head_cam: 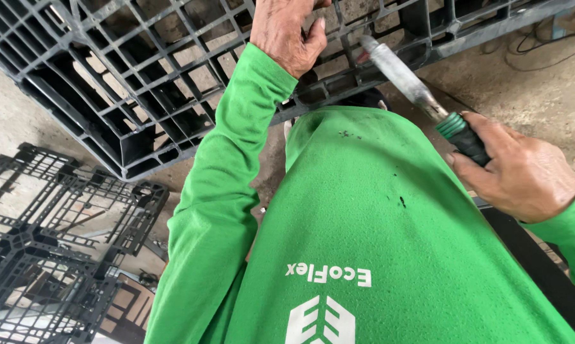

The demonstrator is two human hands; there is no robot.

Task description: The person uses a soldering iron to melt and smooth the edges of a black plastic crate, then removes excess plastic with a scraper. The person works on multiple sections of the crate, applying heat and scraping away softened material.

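My left hand (287,32) grips a rib of a large black plastic pallet (128,76) that is tipped up in front of me. My right hand (523,172) is shut on the black and green handle of a metal tool (402,73), a soldering-iron-like rod with a thick silvery shaft. The tool's tip touches the pallet's grid just right of my left hand. Both arms wear green long sleeves, and my green shirt fills the lower middle of the view.
A broken black pallet frame (51,242) lies on the concrete floor at the lower left. Cables (542,44) run over the floor at the upper right. A dark flat piece (542,267) shows under my right arm.
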